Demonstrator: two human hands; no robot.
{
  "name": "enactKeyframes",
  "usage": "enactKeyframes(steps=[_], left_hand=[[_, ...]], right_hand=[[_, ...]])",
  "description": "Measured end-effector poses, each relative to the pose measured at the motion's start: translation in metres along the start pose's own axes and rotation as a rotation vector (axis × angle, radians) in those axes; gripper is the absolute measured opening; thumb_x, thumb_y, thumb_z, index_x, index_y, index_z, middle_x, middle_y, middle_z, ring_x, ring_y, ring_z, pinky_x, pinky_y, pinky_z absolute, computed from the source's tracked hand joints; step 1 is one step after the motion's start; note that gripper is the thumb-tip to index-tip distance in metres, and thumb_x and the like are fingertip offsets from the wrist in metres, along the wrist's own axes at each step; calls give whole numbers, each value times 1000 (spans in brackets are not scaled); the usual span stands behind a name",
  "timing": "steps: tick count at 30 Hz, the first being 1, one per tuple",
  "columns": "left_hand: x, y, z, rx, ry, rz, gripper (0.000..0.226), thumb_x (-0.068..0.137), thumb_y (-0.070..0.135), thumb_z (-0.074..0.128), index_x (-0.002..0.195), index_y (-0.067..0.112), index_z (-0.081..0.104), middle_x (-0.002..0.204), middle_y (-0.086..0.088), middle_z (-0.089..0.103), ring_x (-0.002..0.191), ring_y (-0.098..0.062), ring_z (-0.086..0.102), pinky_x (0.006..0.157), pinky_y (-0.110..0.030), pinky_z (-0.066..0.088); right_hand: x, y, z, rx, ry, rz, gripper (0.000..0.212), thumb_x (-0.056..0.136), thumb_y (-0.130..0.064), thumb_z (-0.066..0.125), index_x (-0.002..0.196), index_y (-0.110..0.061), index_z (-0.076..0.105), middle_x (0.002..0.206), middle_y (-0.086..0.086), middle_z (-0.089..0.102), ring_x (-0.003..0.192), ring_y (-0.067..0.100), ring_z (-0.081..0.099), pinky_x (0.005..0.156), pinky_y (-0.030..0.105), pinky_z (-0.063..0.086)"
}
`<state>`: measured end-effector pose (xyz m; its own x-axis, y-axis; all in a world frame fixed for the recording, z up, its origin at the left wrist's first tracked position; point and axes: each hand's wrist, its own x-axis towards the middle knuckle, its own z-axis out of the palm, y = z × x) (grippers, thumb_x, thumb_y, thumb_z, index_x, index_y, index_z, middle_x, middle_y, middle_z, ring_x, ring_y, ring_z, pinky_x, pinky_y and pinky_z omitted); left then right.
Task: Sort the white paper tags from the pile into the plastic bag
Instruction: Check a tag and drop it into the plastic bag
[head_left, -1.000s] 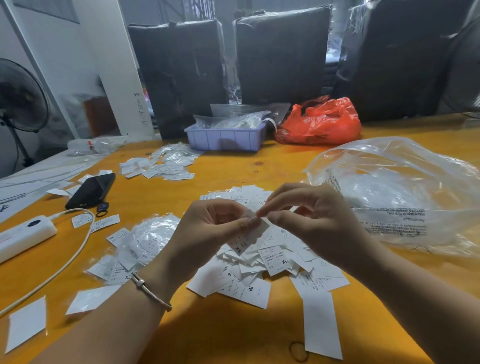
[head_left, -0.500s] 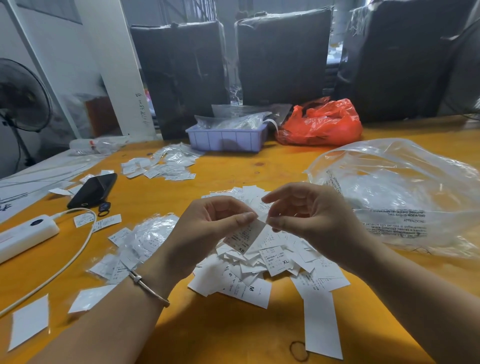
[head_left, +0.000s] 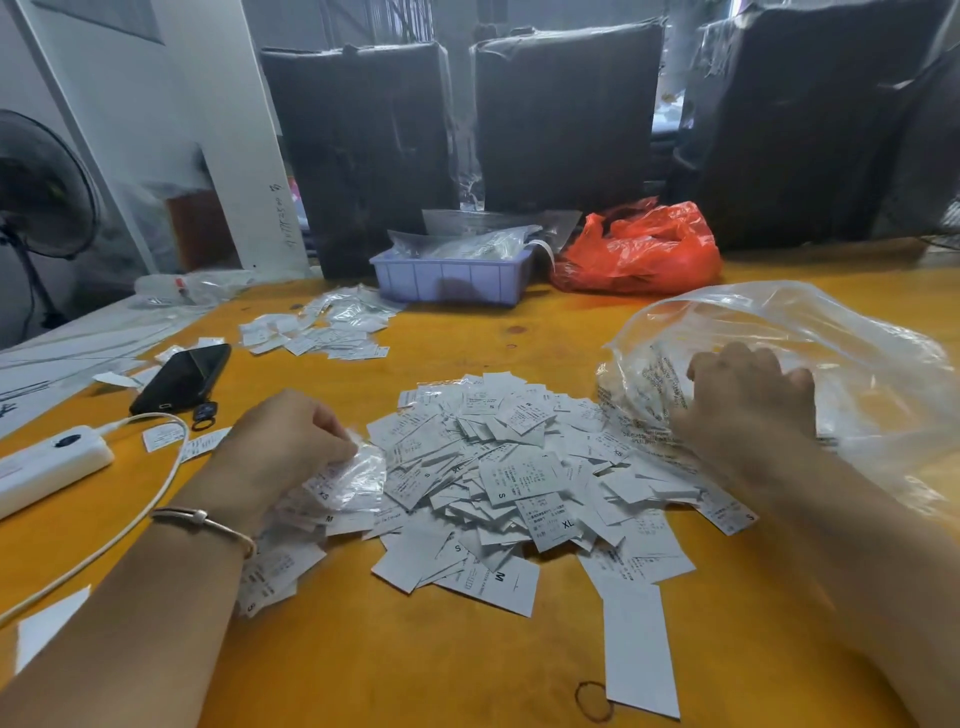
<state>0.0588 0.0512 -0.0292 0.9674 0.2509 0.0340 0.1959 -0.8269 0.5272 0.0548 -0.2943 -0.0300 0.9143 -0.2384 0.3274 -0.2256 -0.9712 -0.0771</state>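
A pile of white paper tags (head_left: 514, 467) with printed size letters lies spread on the orange table in front of me. The large clear plastic bag (head_left: 831, 353) lies to its right, its mouth facing the pile. My right hand (head_left: 748, 400) reaches into that mouth, back up and blurred. Its fingertips bend away out of sight, and I cannot make out a tag in them. At the pile's left edge my left hand (head_left: 291, 441) has its fingers curled round a small crumpled clear sleeve (head_left: 358, 478) with tags under it.
A black phone (head_left: 182, 376), a white power strip (head_left: 49, 467) and its cable (head_left: 130, 530) lie at the left. A lilac tray (head_left: 447, 278) and a red bag (head_left: 639, 249) stand at the back before dark wrapped boxes. More tags and sleeves (head_left: 322, 327) lie mid-left. A long strip (head_left: 639, 644) lies near me.
Both hands were pinching one tag together above the pile. Now they have parted: the right hand has gone right into the bag's mouth and the left has dropped to the sleeves at the pile's left.
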Motion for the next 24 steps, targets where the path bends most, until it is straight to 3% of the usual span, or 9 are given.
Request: enactKeyframes(steps=[4, 7, 9, 11, 13, 16, 18, 24], left_hand=[[-2, 0, 1, 130, 34, 15, 12, 79, 26, 81, 72, 23, 72, 75, 2, 69, 74, -17, 61, 57, -27, 43], [-3, 3, 2, 190, 44, 16, 15, 77, 28, 82, 82, 25, 68, 87, 4, 67, 82, -18, 61, 70, -32, 53], [-4, 4, 5, 184, 92, 51, 21, 78, 29, 82, 92, 26, 66, 92, 6, 64, 86, -17, 60, 72, -32, 52], [-7, 10, 9, 107, 158, 145, 20, 81, 32, 79, 95, 27, 66, 92, 9, 62, 87, -13, 59, 67, -28, 47], [-14, 18, 15, 16, 185, 288, 14, 84, 32, 75, 94, 28, 66, 91, 14, 61, 85, -4, 56, 62, -23, 41], [-26, 31, 24, -88, 149, 488, 7, 87, 29, 73, 91, 29, 67, 90, 17, 62, 84, 3, 57, 62, -15, 40], [-34, 36, 29, -160, 101, 560, 5, 87, 25, 73, 90, 27, 70, 86, 17, 66, 80, 4, 60, 62, -14, 45], [-42, 42, 43, -204, -28, 617, 6, 85, 18, 76, 86, 23, 76, 78, 15, 70, 79, 2, 63, 65, -14, 49]], right_hand=[[6, 5, 10, -69, -51, 12, 28, 91, -34, 55, 110, -15, 59, 113, 8, 52, 109, 29, 48, 91, 40, 36], [8, 7, 8, -61, -26, -8, 15, 90, -26, 57, 94, -14, 65, 94, 5, 57, 91, 28, 52, 87, 37, 35], [8, 9, 7, -33, -31, -2, 9, 88, -16, 57, 87, -15, 65, 90, 5, 61, 86, 28, 54, 88, 37, 34], [7, 9, 7, -41, -6, 9, 13, 85, -9, 55, 89, -14, 66, 92, 6, 61, 88, 28, 53, 89, 38, 35], [8, 9, 7, -67, 44, 13, 20, 85, -13, 55, 103, -14, 63, 106, 8, 57, 103, 29, 50, 90, 40, 36], [8, 11, 5, -98, -18, 50, 34, 84, -16, 57, 118, -13, 55, 118, 10, 50, 115, 30, 44, 92, 41, 36], [8, 13, 6, -128, -61, 42, 28, 82, -12, 60, 110, -13, 58, 112, 9, 51, 111, 30, 47, 91, 41, 35], [11, 14, 7, -48, 49, 33, 10, 86, -8, 58, 85, -15, 66, 90, 5, 64, 89, 28, 58, 87, 37, 34]])
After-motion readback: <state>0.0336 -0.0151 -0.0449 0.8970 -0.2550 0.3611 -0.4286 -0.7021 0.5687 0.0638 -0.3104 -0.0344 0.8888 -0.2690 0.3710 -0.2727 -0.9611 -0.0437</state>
